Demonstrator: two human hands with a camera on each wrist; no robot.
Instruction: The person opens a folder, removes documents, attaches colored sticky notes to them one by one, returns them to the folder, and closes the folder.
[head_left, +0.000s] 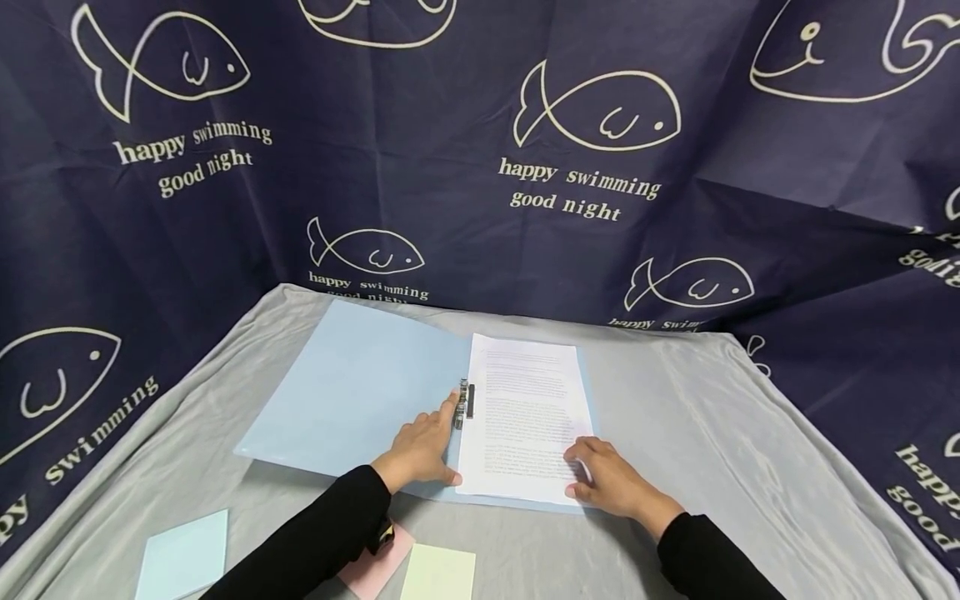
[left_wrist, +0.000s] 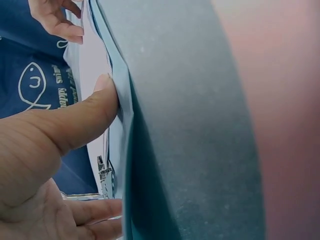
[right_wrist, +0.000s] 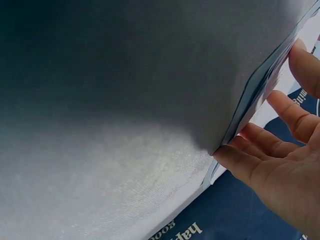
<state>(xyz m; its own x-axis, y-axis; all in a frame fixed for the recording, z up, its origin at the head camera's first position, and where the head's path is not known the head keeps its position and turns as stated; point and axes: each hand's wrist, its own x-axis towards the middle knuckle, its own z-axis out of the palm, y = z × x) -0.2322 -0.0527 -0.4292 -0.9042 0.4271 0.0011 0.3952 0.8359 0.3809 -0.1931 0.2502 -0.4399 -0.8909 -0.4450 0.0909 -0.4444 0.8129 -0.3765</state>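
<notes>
A light blue folder point(head_left: 360, 375) lies spread on the grey cloth, its left cover raised off the cloth at the near corner. Printed sheets point(head_left: 525, 408) lie on its right side, beside the metal clip point(head_left: 461, 408) at the spine. My left hand point(head_left: 422, 446) rests over the spine, index fingertip at the clip and thumb by the lower left corner of the sheets. In the left wrist view that thumb point(left_wrist: 87, 117) lies along the paper edge. With fingers spread and gently bent, my right hand point(head_left: 617, 481) touches the sheets' right edge; its fingertips point(right_wrist: 227, 152) show there in the right wrist view.
Sticky-note pads lie on the near cloth: a blue one point(head_left: 183, 554) at left, a pink one point(head_left: 378, 567) partly under my left sleeve, and a pale yellow one point(head_left: 438, 573). A small black and yellow item point(head_left: 384, 535) sits by the pink pad. Dark blue fish-print curtains point(head_left: 465, 167) surround the table.
</notes>
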